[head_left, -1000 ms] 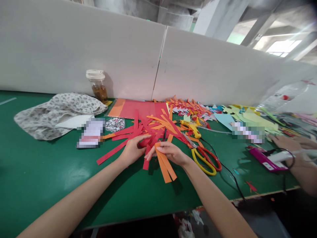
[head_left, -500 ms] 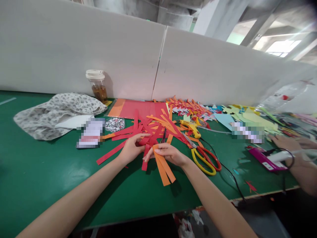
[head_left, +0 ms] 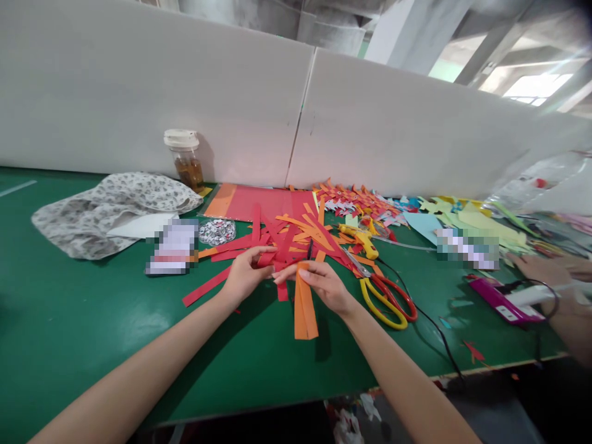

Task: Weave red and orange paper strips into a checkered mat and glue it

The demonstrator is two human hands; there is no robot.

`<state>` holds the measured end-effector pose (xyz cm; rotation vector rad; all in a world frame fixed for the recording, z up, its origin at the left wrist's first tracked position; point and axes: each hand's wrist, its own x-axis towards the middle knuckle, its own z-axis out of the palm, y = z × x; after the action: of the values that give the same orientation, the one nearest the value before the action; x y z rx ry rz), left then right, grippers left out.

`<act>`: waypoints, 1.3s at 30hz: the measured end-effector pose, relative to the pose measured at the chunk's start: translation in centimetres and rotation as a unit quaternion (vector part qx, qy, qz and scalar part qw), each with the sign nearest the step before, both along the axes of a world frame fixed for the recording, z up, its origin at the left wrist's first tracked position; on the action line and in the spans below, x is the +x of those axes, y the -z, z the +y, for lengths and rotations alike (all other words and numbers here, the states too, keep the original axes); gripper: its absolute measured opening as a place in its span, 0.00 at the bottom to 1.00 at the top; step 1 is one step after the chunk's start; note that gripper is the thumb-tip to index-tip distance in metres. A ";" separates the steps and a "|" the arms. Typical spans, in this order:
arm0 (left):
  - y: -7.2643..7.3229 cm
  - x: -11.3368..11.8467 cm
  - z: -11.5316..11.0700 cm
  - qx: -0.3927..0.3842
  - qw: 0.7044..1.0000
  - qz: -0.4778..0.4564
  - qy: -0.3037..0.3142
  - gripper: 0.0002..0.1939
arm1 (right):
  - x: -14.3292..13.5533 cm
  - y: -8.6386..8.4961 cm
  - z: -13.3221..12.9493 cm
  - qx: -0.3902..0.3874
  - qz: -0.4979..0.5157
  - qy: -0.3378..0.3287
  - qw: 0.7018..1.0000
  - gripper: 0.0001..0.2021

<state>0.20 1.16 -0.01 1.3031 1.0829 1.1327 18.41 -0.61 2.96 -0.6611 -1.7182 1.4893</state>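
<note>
Your right hand (head_left: 329, 290) pinches flat orange paper strips (head_left: 305, 311), which hang below its fingertips; your left hand (head_left: 244, 274) curls thumb and fingers around narrow red paper strips (head_left: 282, 291), between your hands; metal scissors with yellow and red handles (head_left: 365, 272) lie right of your right hand.

The left hand (head_left: 245, 275), right hand (head_left: 329, 287) and both forearms (head_left: 157, 351) are bare.

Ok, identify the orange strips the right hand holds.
The orange strips pinched by the right hand, free ends sticking out; other orange strips lie beyond, among red strips.
</note>
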 end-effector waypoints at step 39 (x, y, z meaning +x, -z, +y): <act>-0.2 0.1 -0.2 -0.031 0.994 -0.106 0.026 0.22 | -0.3 -0.1 0.8 -0.187 0.045 0.065 0.979 0.16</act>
<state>0.29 0.97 0.17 1.1289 0.9147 1.1612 18.11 0.23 3.08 -0.8664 -1.3101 1.7376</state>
